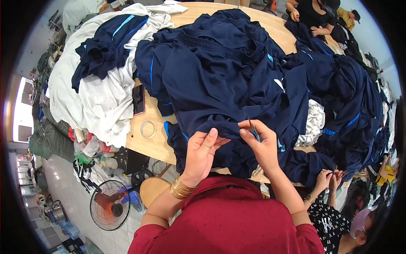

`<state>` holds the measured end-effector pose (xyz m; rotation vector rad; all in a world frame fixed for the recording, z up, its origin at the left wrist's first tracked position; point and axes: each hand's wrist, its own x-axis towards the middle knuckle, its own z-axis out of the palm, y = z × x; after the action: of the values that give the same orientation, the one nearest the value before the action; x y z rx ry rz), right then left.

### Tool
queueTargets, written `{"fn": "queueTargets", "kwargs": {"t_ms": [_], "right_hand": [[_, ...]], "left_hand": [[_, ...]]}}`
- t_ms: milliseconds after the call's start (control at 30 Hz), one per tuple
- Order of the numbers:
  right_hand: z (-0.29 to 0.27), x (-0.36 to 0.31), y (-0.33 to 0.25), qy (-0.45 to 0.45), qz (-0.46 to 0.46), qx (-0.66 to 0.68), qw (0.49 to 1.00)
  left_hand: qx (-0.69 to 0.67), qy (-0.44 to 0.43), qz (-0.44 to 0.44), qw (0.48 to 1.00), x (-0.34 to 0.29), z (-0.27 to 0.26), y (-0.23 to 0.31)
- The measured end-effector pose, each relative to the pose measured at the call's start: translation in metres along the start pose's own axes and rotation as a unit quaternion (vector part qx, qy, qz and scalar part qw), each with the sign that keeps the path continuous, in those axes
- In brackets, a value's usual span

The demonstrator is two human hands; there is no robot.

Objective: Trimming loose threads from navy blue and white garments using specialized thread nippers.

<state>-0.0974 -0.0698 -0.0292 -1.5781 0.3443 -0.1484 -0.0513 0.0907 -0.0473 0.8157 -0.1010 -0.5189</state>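
Together, we work at the near edge of the wooden table [157, 144], where a dark navy fabric garment [228, 80] lies heaped. Our left hand [202, 152], with a gold ring, pinches its folded hem. Our right hand [262, 144] closes around small blue-handled thread snips [253, 132], blades just above the hem.

The wooden table [157, 144] holds a big pile of dark blue clothes [228, 72], white clothes [101, 101], a phone [138, 100] and a clear ring [147, 128].
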Motion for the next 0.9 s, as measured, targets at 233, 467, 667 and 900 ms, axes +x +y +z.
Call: {"fn": "queueTargets", "kwargs": {"t_ms": [233, 467, 667, 900], "right_hand": [[-0.005, -0.002, 0.023, -0.037, -0.053, 0.046, 0.997], [-0.014, -0.003, 0.022, -0.02, -0.085, 0.021, 0.996], [-0.019, -0.009, 0.021, -0.046, -0.1, -0.042, 0.993], [-0.026, -0.01, 0.01, 0.03, -0.149, -0.118, 0.981]], "left_hand": [[0.047, 0.049, -0.003, 0.998, -0.003, 0.011, 0.004], [0.088, 0.039, 0.017, 0.995, -0.006, 0.004, 0.003], [0.043, 0.053, 0.0, 0.998, -0.007, 0.01, 0.006], [0.111, 0.045, 0.001, 0.993, -0.011, 0.016, 0.009]]}}
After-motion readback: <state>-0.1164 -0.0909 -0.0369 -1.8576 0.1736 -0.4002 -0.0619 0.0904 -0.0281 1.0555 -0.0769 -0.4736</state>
